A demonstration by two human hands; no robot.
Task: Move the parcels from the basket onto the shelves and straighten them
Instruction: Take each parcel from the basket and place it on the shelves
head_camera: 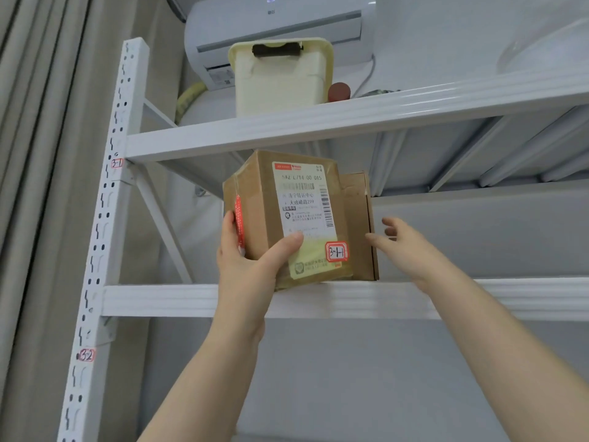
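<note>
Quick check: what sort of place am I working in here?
Probably a small parcel depot or storeroom: white slotted metal shelving with handwritten bay tags, a courier-labelled cardboard parcel marked 3-1-1, and a wall air conditioner.

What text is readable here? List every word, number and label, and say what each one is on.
"25" on the display of the air conditioner.
"3-1" on the upper tag on the shelf upright.
"3-2" on the lower tag, same upright.
"3-1-1" on the red-edged sticker on the front parcel.
"济宁转运中心" and "00 015" on its shipping label; the remaining print is too blurred.
</note>
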